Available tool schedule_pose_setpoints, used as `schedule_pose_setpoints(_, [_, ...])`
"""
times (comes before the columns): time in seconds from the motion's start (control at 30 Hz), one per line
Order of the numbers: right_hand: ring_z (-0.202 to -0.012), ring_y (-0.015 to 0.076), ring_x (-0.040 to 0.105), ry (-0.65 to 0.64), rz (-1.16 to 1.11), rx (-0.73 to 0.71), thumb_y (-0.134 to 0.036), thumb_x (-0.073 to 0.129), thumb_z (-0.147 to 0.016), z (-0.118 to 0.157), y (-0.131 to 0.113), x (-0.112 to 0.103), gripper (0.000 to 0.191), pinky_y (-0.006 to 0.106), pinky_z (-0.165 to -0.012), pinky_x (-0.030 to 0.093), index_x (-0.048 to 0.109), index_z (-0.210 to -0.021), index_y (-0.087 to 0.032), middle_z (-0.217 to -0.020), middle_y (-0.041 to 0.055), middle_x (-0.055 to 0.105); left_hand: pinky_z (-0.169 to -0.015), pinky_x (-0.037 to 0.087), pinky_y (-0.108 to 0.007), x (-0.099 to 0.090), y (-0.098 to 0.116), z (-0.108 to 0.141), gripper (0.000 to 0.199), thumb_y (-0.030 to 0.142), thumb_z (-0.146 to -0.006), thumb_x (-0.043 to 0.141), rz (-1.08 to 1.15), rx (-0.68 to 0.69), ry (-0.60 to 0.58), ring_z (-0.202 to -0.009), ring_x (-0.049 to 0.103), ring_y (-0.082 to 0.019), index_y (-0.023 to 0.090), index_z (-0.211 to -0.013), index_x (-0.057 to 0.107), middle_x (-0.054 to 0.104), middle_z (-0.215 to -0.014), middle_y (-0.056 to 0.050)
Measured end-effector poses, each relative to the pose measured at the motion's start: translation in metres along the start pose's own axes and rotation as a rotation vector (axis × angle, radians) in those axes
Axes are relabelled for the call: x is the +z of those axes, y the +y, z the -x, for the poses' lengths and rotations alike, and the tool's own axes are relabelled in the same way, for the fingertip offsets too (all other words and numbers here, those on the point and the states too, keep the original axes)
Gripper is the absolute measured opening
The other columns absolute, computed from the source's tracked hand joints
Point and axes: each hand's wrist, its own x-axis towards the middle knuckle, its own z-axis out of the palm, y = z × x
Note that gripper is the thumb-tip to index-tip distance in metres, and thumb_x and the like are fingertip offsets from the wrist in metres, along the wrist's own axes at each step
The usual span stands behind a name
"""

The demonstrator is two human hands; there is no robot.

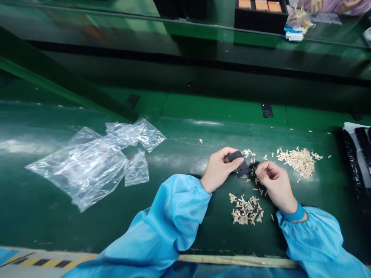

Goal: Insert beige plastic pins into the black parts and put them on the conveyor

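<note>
A flat black plastic plate (242, 168) with small holes is gripped between the thumb and fingers of my left hand (219, 169). Just right of it, my right hand (274, 182) is closed in a pinch, its fingertips near the plate's edge; whatever they hold is too small to make out. Beneath both hands lies a pile of small beige strips (246, 210) mixed with black bits. Loose strips are scattered around the plate. Farther right is a larger heap of beige pieces (300, 161).
Clear plastic bags (87, 166) lie crumpled at left. Another black plate (267, 111) rests at the back. A black tray (358, 166) stands at the right edge. On the shelf above, a black box (261, 19) holds orange blocks, near another person's hands (317, 5).
</note>
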Motion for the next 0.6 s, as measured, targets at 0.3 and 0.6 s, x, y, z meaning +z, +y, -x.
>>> schedule_pose_setpoints(0.3, [-0.052,0.0118,0.042,-0.033,0.025,0.043,-0.039,0.071,-0.080,0.0009,-0.0008,-0.0009,0.022,0.024,-0.047,0.035,0.065,-0.073,-0.020,-0.059,-0.0015,0.057,-0.033,0.035,-0.019,0.0051,0.0101,0.0050,0.021,0.041,-0.086,0.069,0.010,-0.118,-0.046,-0.040,0.045,-0.007,0.020,-0.090,0.067,0.058,-0.064,0.004])
schedule_pose_setpoints(0.6, [-0.049,0.0101,0.038,-0.078,0.078,0.046,-0.031,0.070,-0.076,0.0058,-0.0044,0.0059,0.015,0.023,-0.046,0.031,0.062,-0.069,-0.020,-0.053,-0.0042,0.050,-0.034,0.032,-0.021,0.0051,0.0082,0.0062,0.016,0.035,-0.086,0.068,-0.016,-0.103,-0.057,-0.037,0.041,-0.006,0.020,-0.092,0.070,0.061,-0.065,0.004])
